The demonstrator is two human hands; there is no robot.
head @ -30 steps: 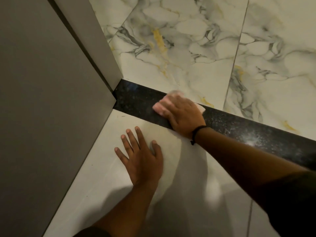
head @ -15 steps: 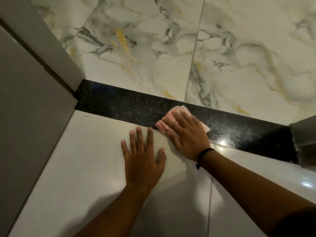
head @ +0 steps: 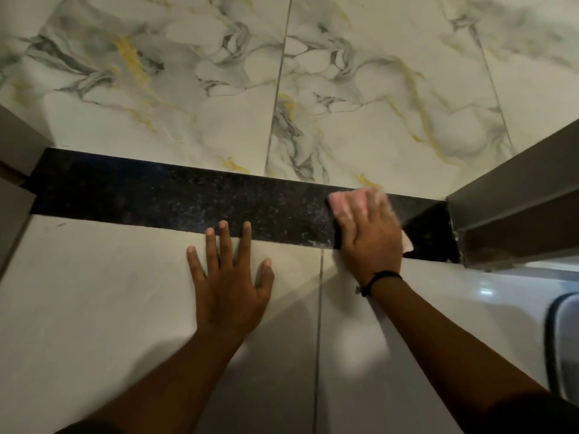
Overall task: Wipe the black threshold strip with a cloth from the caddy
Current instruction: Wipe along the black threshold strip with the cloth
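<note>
Threshold strip [head: 175, 202], black and speckled, runs across the floor under the right hand [head: 369, 236], which lies flat with fingers together, pressing a pink cloth [head: 346, 200] down on the strip; a corner of cloth pokes out at the hand's right side. Wiping is well under way, I'd say, with the hand close to the strip's right end, where a grey door frame [head: 513, 208] meets it. Next comes the last bit of strip beyond the hand, tight against that frame, so the cloth will need working into the corner. To the left of the wiping hand, the left hand [head: 230, 277] rests spread and empty on the pale floor tile [head: 94, 292], fingertips just reaching the strip's near edge. Half a second back the cloth sat near the strip's middle, right beside the left hand; now the two hands are apart.
</note>
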